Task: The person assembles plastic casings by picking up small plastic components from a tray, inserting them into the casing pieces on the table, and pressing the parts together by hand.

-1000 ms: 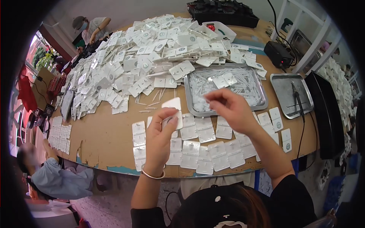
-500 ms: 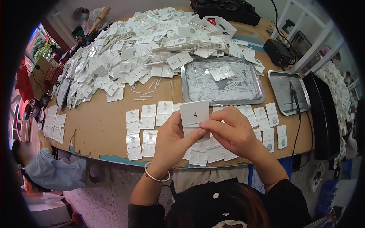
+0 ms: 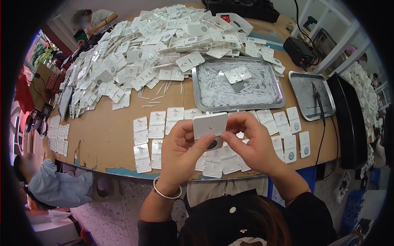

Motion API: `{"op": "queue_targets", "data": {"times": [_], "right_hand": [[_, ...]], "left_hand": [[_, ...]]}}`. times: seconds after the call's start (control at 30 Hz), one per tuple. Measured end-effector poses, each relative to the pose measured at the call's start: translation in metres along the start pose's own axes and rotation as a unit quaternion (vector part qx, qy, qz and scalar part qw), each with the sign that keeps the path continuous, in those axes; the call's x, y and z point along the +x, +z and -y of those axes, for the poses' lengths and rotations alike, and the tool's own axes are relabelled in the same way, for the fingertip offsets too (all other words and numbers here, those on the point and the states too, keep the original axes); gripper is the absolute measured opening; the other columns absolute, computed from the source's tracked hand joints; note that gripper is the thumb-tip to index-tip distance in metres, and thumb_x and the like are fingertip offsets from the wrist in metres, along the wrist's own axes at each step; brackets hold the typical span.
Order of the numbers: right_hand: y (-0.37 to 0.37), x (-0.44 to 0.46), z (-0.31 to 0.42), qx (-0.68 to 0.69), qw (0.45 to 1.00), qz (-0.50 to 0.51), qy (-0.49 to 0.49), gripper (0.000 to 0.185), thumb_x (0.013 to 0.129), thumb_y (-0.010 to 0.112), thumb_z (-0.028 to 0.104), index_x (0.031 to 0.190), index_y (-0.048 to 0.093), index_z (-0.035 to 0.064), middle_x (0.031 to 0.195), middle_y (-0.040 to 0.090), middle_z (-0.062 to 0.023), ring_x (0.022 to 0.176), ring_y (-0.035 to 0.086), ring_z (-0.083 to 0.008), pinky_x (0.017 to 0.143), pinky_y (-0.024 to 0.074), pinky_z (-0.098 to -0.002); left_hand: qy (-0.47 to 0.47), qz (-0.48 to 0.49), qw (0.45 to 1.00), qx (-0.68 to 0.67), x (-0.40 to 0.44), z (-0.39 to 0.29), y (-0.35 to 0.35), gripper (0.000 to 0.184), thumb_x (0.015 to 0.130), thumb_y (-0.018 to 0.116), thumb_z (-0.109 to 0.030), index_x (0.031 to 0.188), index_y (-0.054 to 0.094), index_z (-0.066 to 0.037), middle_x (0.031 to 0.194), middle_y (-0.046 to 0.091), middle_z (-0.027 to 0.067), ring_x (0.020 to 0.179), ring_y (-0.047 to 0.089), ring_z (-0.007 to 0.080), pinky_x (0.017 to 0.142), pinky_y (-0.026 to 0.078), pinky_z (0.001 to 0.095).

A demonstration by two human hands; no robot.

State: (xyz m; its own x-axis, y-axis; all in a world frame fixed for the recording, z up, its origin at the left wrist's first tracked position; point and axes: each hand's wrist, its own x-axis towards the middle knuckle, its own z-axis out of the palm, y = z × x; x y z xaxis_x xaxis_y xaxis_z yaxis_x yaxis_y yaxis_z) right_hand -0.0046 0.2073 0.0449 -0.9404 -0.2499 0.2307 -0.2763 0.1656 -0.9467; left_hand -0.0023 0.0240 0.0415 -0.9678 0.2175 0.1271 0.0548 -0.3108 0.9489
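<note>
Both hands hold one white plastic plate (image 3: 210,125) above the table's front edge. It has a small dark mark on its upper panel and a dark round spot low down, partly behind a thumb. My left hand (image 3: 180,147) is closed on its left side, thumb across the lower front. At its right side my right hand (image 3: 252,141) is closed too, thumb at the lower edge and fingers behind. Below and around the hands lie rows of similar white plates (image 3: 140,158); some at the right carry a round green label (image 3: 292,156).
A large heap of white plates (image 3: 152,53) covers the back left. A metal tray (image 3: 198,92) holds thin white sticks. On the right, another tray (image 3: 301,104) holds a corded pen-like tool (image 3: 318,100), near a black box (image 3: 298,53). Two other people sit at the left.
The plate has tipped, its top edge now tilted toward the camera. My right hand has shifted from pinching the plate's front to gripping its right side.
</note>
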Motion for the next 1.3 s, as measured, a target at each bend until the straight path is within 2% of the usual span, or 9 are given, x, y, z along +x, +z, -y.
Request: {"op": "queue_targets", "data": {"times": [0.23,0.33,0.57,0.73,0.87,0.93,1.03,1.13,1.3], "right_hand": [[0.008,-0.007,-0.012,0.181,0.981,-0.024,0.071,0.022,0.087,0.061,0.01,0.104,0.053,-0.0023,0.093,0.063,-0.0098,0.084,0.06,-0.0143,0.075,0.0483,-0.0283],[0.011,-0.012,-0.015,0.042,0.997,-0.059,0.012,0.021,0.086,0.061,0.01,0.102,0.054,-0.002,0.09,0.063,-0.0098,0.081,0.06,-0.0141,0.072,0.0487,-0.0279],[0.008,-0.023,-0.014,0.077,0.995,-0.068,0.014,0.023,0.085,0.063,0.013,0.1,0.055,-0.0013,0.087,0.062,-0.0087,0.078,0.06,-0.0143,0.07,0.0488,-0.0274],[0.004,-0.026,0.002,-0.017,0.999,-0.017,0.039,0.023,0.084,0.066,0.009,0.1,0.055,-0.0012,0.084,0.062,-0.0067,0.076,0.058,-0.0112,0.072,0.0472,-0.0264],[-0.016,-0.007,-0.014,-0.06,0.996,0.056,0.017,0.015,0.086,0.063,0.014,0.094,0.06,0.0012,0.083,0.063,-0.0056,0.073,0.059,-0.0112,0.067,0.0468,-0.0255],[-0.047,0.029,-0.043,-0.104,0.989,-0.047,0.092,0.016,0.091,0.056,0.017,0.093,0.062,0.0022,0.08,0.062,-0.005,0.068,0.058,-0.0111,0.063,0.0456,-0.0258],[-0.091,0.064,-0.105,-0.412,0.904,-0.109,0.043,0.017,0.085,0.061,0.017,0.09,0.063,0.0004,0.08,0.062,-0.0105,0.072,0.06,-0.0214,0.067,0.047,-0.0316],[-0.09,0.086,-0.109,-0.376,0.918,-0.073,0.108,0.016,0.08,0.062,0.02,0.083,0.065,0.0048,0.087,0.062,-0.0116,0.084,0.06,-0.0297,0.074,0.0473,-0.0384],[-0.084,0.116,-0.098,-0.464,0.847,0.03,0.259,0.023,0.074,0.069,0.024,0.088,0.07,0.0061,0.089,0.068,-0.0122,0.083,0.065,-0.0283,0.071,0.0511,-0.0378]], "left_hand": [[-0.022,0.002,1.0,-0.003,0.001,0.005,0.002,0.029,0.09,0.058,-0.004,0.116,0.052,0.006,0.105,0.064,0.013,0.093,0.062,0.0133,0.078,0.051,0.0257],[-0.002,-0.011,0.998,0.059,-0.002,0.009,0.006,0.028,0.09,0.058,-0.005,0.115,0.052,0.006,0.103,0.064,0.0122,0.093,0.061,0.0125,0.079,0.05,0.0246],[-0.031,-0.029,0.999,-0.018,-0.007,0.013,0.005,0.02,0.088,0.058,0.0,0.107,0.056,0.008,0.094,0.066,0.0127,0.086,0.063,0.0145,0.078,0.051,0.0272],[0.11,0.014,0.98,0.164,-0.015,0.02,-0.007,0.017,0.088,0.061,-0.003,0.102,0.061,0.006,0.093,0.067,0.012,0.083,0.063,0.0153,0.073,0.05,0.0268],[0.049,-0.07,0.989,0.12,-0.012,0.024,-0.006,0.016,0.091,0.059,-0.009,0.1,0.061,0.004,0.089,0.065,0.0065,0.077,0.059,0.0105,0.07,0.048,0.0243],[0.044,-0.108,0.99,0.077,-0.008,0.027,-0.013,0.017,0.093,0.056,-0.014,0.099,0.058,0.002,0.085,0.063,0.0034,0.074,0.056,0.0076,0.068,0.046,0.0219],[0.001,-0.103,0.995,0.012,-0.006,0.025,-0.023,0.018,0.095,0.053,-0.017,0.102,0.055,-0.001,0.086,0.061,0.001,0.073,0.055,0.0054,0.065,0.043,0.0188],[-0.059,-0.104,0.993,0.009,-0.004,0.021,-0.023,0.018,0.093,0.056,-0.015,0.103,0.054,0.001,0.082,0.06,0.0016,0.07,0.052,0.0036,0.064,0.041,0.0176],[-0.064,-0.146,0.987,-0.009,0.0,0.018,-0.025,0.019,0.092,0.056,-0.012,0.105,0.051,0.001,0.079,0.061,0.0017,0.066,0.051,0.0036,0.061,0.041,0.0186]]}}
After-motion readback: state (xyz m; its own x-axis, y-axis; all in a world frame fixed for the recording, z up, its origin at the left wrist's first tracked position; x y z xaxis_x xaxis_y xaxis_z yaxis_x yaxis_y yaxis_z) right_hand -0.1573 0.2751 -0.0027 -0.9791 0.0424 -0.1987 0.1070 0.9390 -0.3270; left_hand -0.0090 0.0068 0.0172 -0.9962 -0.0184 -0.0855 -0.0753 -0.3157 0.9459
